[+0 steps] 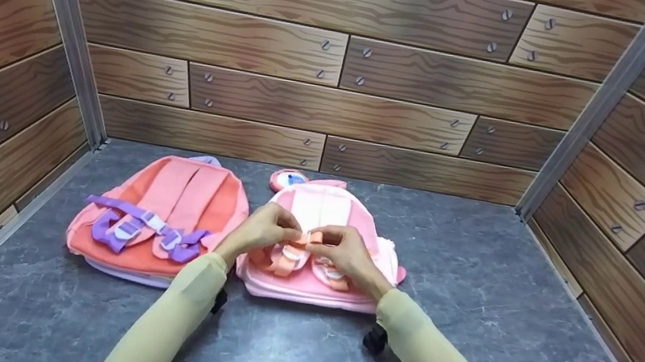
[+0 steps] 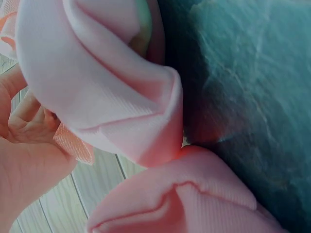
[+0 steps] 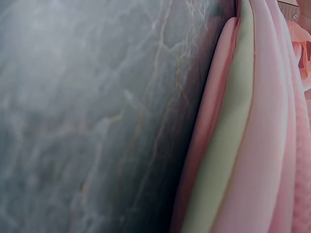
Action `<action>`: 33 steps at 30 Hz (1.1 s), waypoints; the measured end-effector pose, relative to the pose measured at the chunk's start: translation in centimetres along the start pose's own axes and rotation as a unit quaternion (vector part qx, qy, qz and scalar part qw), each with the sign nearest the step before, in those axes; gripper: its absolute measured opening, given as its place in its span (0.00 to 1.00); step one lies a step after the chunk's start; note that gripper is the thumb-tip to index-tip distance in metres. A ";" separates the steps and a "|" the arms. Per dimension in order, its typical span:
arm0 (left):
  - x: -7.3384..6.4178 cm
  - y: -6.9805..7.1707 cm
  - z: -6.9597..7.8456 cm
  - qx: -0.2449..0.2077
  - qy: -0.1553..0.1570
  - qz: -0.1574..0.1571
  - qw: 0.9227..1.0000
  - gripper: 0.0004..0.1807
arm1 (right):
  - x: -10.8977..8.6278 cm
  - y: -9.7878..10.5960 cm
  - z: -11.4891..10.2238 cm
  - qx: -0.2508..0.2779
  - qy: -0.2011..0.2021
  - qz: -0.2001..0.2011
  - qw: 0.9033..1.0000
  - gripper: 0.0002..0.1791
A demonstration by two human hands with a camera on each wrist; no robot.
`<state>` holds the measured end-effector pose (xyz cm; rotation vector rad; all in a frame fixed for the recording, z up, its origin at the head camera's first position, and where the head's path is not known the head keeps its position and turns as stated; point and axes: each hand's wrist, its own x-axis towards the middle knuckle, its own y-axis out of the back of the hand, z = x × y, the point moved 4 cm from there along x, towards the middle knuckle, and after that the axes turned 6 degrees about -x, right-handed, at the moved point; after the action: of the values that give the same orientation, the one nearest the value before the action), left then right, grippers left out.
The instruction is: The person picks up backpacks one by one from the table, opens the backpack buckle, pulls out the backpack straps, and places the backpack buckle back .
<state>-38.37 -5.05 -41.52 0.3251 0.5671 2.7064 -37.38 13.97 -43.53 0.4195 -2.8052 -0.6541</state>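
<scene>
A light pink backpack [image 1: 307, 294] lies on the table with its shoulder straps facing up. Over its middle, my left hand [image 1: 264, 227] and right hand [image 1: 348, 253] meet at an orange chest strap with a small white buckle [image 1: 309, 238]. Each hand pinches one side of that strap between thumb and fingers. Whether the buckle is fastened cannot be made out. In the left wrist view, the left hand [image 2: 29, 160] is beside an orange strap end [image 2: 73, 144] and pink cloth [image 2: 102, 82]. The right wrist view shows the backpack's side [image 3: 262, 121], and the right hand is out of sight there.
To the left lies a coral backpack [image 1: 227, 193] with purple straps [image 1: 126, 230] and a white buckle joined across them. A round eye-like ornament [image 1: 289, 181] sits behind the pink backpack. Wood-patterned walls [image 1: 338, 58] enclose the dark marbled table [image 1: 496, 328].
</scene>
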 end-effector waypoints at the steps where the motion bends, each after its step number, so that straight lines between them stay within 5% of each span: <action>1: 0.0 0.1 0.0 -0.003 0.001 0.000 1.000 0.06 | 0.0 0.0 0.0 0.000 -0.001 0.000 1.000 0.11; 33: 0.3 -0.5 0.2 -0.015 -0.004 0.020 1.000 0.04 | 0.1 -0.3 0.2 -0.005 0.010 0.002 1.000 0.12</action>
<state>-38.41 -4.48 -41.55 0.3440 0.5231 2.7473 -37.48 13.76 -43.83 0.4166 -2.7812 -0.6591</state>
